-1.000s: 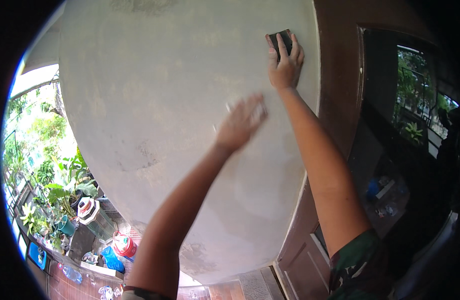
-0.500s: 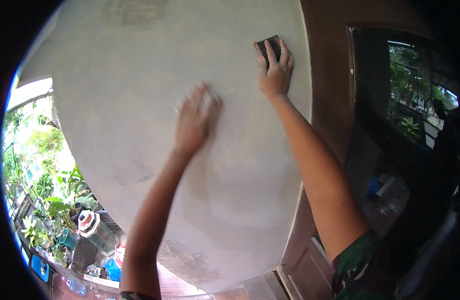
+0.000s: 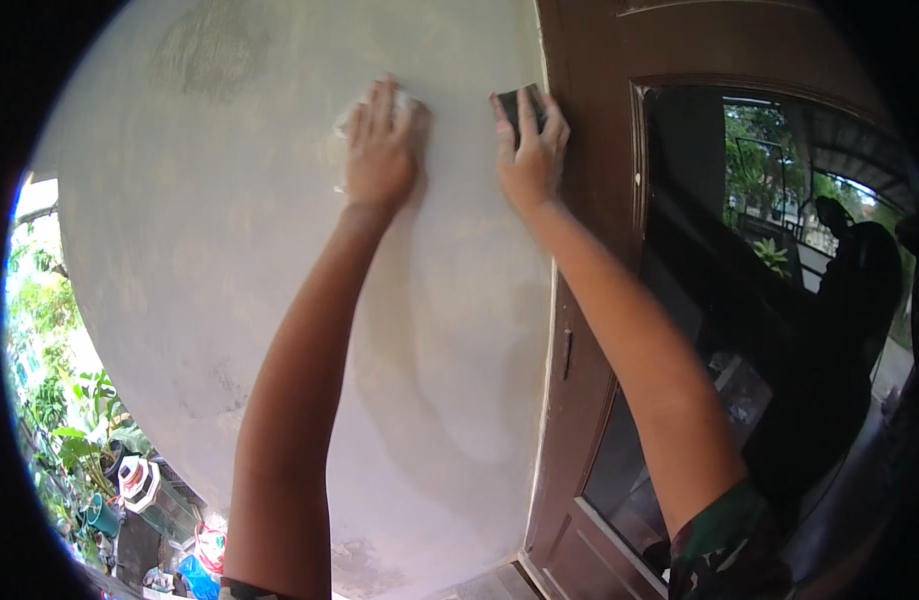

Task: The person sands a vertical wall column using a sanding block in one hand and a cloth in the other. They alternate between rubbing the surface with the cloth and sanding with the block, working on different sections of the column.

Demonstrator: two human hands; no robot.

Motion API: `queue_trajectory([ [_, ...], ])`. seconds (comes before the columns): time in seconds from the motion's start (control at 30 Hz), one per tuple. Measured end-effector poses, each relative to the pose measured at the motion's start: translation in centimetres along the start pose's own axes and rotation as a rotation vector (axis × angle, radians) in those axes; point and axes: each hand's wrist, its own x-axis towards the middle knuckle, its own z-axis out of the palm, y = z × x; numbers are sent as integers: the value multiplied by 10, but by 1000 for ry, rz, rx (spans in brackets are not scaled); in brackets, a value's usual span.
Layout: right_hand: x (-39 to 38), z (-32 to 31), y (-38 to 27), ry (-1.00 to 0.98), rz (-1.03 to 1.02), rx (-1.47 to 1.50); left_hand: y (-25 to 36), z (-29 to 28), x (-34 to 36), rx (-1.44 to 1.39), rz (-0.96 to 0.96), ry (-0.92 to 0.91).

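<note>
High on the grey plastered wall (image 3: 459, 300), my left hand (image 3: 379, 165) presses a crumpled white cloth (image 3: 345, 122) flat, its edges showing on both sides of my fingers. Whether it is fabric or paper is hard to tell. To its right, close to the brown door frame, my right hand (image 3: 534, 165) grips a dark sanding block (image 3: 510, 104) with a reddish edge against the wall. My fingers lie over its face and cover much of it. Both arms are stretched upward.
A brown door (image 3: 599, 540) with a dark reflective glass pane (image 3: 699, 260) stands at the right. Past the wall's left side are potted plants (image 3: 84, 430), a glass tank (image 3: 164, 505) and a blue bag (image 3: 197, 577). A rough patch (image 3: 209, 50) marks the wall's upper left.
My left hand has moved up the wall with the white cloth. My right hand keeps the sanding block beside the door frame. The view has shifted right, showing more of the door.
</note>
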Motion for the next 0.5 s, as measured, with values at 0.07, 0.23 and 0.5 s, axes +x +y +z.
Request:
queue_trajectory([
  [0.07, 20, 5, 8, -9, 30, -37, 29, 6, -17, -146, 141, -109],
  [0.23, 36, 29, 19, -139, -66, -43, 108, 21, -96, -225, 169, -232],
  [0.5, 20, 40, 21, -77, -99, -31, 200, 11, -296, -242, 725, -613],
])
